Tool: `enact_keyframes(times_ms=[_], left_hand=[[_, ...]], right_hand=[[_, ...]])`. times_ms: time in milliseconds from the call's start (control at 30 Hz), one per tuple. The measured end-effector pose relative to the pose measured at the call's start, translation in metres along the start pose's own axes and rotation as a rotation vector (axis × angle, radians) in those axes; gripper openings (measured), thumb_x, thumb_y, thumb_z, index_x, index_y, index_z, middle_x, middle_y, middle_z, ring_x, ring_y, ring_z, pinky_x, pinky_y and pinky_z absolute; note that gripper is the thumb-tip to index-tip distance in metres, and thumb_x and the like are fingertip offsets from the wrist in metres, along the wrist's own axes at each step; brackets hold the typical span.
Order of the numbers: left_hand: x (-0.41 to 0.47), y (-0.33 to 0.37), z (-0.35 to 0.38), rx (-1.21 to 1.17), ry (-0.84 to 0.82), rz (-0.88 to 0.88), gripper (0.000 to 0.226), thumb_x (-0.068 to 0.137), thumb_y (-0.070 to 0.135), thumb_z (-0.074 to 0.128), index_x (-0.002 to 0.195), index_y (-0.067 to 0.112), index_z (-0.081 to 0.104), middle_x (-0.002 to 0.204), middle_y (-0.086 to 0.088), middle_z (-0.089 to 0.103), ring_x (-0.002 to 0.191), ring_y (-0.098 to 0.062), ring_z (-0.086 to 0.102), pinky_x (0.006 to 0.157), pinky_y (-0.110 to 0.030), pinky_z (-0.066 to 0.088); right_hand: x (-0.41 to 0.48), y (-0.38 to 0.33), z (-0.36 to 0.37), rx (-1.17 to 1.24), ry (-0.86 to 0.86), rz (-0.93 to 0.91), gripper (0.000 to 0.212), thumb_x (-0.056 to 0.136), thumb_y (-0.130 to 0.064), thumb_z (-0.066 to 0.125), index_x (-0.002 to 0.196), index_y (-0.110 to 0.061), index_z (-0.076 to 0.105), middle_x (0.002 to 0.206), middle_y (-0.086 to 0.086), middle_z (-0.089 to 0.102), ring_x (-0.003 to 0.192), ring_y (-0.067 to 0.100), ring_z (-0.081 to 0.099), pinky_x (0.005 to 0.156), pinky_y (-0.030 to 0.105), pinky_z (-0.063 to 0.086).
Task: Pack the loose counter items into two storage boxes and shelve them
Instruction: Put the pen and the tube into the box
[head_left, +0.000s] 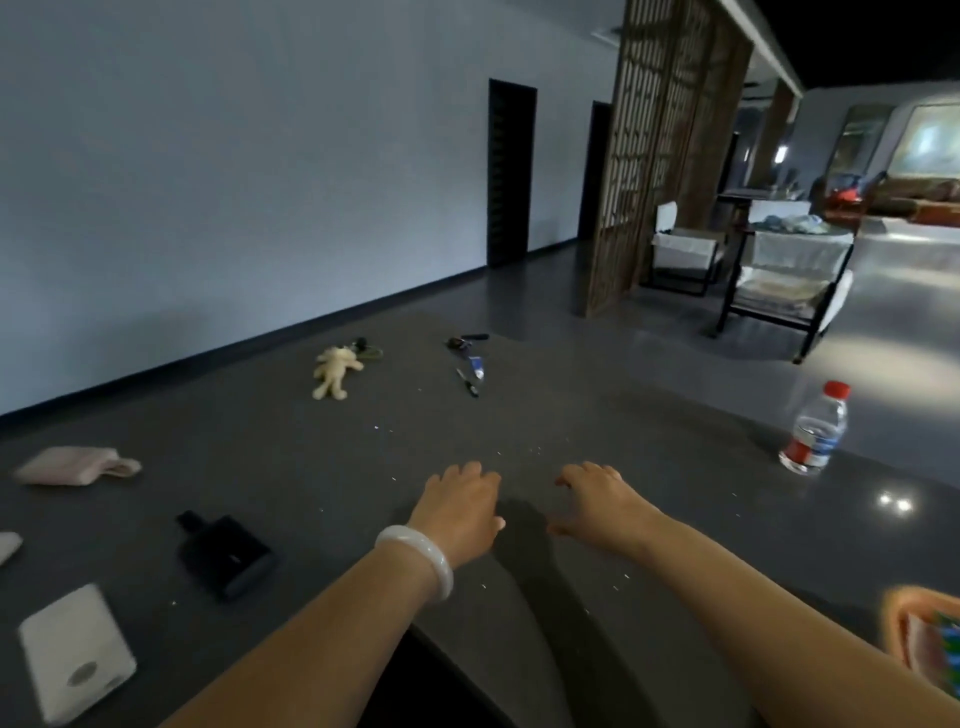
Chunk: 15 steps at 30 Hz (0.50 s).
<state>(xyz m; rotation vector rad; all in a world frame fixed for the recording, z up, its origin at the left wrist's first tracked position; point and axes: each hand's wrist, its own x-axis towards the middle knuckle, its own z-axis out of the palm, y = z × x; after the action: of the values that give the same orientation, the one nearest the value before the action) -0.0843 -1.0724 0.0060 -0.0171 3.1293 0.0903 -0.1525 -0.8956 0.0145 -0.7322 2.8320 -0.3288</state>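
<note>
Counter (571, 415): plush toy (335, 373) well beyond left hand (460, 506), right hand (597, 501).

A roomy lounge or lobby: a dark stone counter (519, 415) looks onto a wooden lattice screen (639, 156), white armchairs (789, 280), a distant sofa (914, 195) and a polished floor (909, 312).

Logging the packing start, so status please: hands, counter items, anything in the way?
Both empty: left hand, right hand open at the counter. Loose, unpacked: plush toy, water bottle, white device. No storage box in view; nothing blocks.
</note>
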Motion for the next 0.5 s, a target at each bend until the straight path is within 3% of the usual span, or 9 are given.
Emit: enact_keyframes(times_ms=[267, 500], left_hand=[[0.032, -0.101, -0.011, -0.013, 0.003, -0.064, 0.049, 0.096, 0.038, 0.055, 0.137, 0.013, 0.045, 0.136, -0.007, 0.045, 0.127, -0.028, 0.043, 0.104, -0.041, 0.037], [0.079, -0.136, 0.004, -0.027, -0.064, -0.111, 0.053, 0.097, 0.040, 0.054, 0.140, 0.014, 0.041, 0.139, -0.007, 0.041, 0.129, -0.026, 0.041, 0.108, -0.041, 0.036]], right_hand=[[0.086, -0.064, 0.004, 0.036, -0.004, -0.005, 0.066, 0.083, -0.045, 0.069, 0.137, -0.018, 0.044, 0.137, 0.004, 0.046, 0.129, 0.024, 0.040, 0.105, 0.032, 0.037], [0.148, -0.062, 0.017, 0.094, -0.039, -0.004, 0.067, 0.083, -0.047, 0.068, 0.138, -0.017, 0.043, 0.138, 0.002, 0.045, 0.130, 0.022, 0.039, 0.105, 0.031, 0.037]])
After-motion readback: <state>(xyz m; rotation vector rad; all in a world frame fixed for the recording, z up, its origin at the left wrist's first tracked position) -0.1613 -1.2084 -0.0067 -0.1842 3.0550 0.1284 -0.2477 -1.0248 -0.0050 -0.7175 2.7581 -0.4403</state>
